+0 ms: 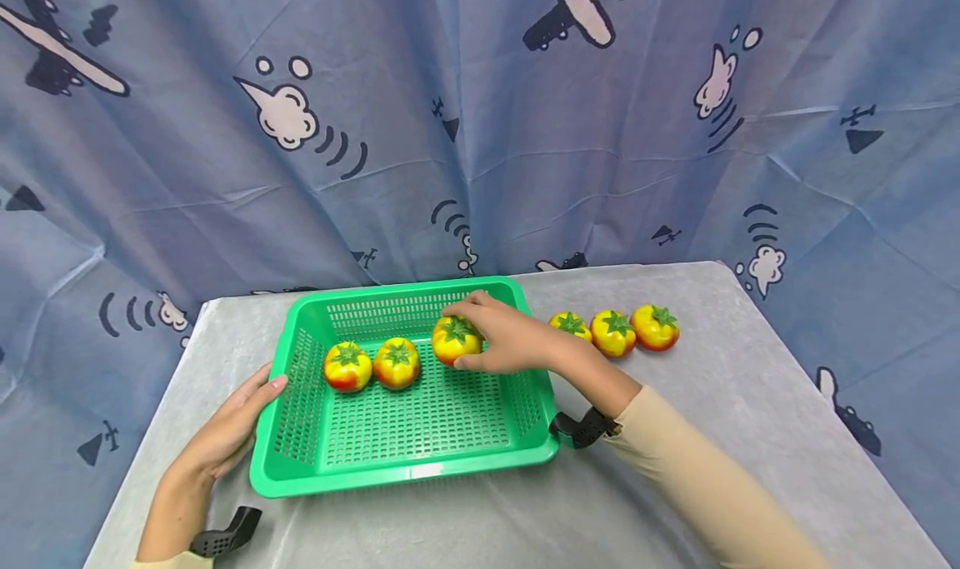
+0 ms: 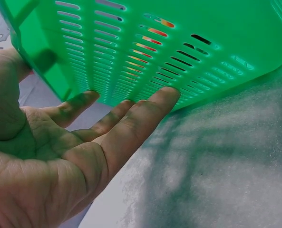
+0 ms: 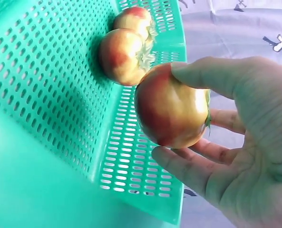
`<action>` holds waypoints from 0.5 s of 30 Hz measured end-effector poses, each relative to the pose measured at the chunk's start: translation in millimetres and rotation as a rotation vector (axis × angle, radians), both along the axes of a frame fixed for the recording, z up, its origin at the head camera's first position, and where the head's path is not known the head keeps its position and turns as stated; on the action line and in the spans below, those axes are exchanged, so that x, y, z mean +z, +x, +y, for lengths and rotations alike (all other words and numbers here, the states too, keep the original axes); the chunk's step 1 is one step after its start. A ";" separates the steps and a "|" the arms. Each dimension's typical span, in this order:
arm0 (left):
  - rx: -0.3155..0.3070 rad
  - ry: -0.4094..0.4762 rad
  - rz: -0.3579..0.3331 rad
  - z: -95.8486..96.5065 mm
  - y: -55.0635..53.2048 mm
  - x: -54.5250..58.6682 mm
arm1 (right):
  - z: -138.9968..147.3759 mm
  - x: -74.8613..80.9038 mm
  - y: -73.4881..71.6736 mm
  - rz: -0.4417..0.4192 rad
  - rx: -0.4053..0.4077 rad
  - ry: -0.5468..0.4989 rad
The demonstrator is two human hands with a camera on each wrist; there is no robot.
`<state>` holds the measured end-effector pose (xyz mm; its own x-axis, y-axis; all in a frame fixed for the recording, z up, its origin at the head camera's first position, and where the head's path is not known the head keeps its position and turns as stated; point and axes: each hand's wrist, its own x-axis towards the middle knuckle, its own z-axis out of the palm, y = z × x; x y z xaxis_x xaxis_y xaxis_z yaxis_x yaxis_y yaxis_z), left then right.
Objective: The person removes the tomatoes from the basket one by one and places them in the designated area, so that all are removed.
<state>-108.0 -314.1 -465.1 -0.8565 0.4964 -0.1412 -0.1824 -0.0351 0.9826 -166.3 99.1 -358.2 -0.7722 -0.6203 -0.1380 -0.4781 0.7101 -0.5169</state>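
My right hand (image 1: 506,336) pinches a yellow-and-red tomato (image 1: 452,341) between thumb and fingers, over the inside of a green plastic basket (image 1: 405,471). In the right wrist view the held tomato (image 3: 171,107) shows its smooth red-and-yellow side, its green leaves turned toward the palm. Two similar tomatoes, one at the left (image 1: 347,366) and one beside it (image 1: 397,363), sit in the basket. At the basket's left side is my left hand (image 1: 232,427), its thumb over the rim and its fingers against the slotted outer wall (image 2: 131,52).
Right of the basket, three more tomatoes stand in a row on the grey-covered table (image 1: 712,402): one near the rim (image 1: 570,326), a middle one (image 1: 612,333) and one farther right (image 1: 656,328). A blue patterned curtain (image 1: 480,136) hangs behind the table.
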 end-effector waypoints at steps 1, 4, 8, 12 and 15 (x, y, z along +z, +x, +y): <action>-0.001 0.002 0.000 -0.2 0.0 0.1 | 1.4 0.5 1.3 0.006 0.001 -0.009; -0.007 0.010 0.001 -0.8 -0.2 0.2 | 6.6 2.2 5.2 0.025 0.002 -0.039; -0.014 0.016 0.006 -0.7 -0.9 -0.4 | 14.6 4.9 12.3 0.039 -0.015 -0.072; -0.011 0.007 0.006 -0.2 -1.4 -0.6 | 21.9 6.9 19.4 0.061 -0.043 -0.100; -0.007 0.000 0.008 -0.7 -0.9 -0.1 | 26.5 6.8 23.5 0.079 -0.055 -0.130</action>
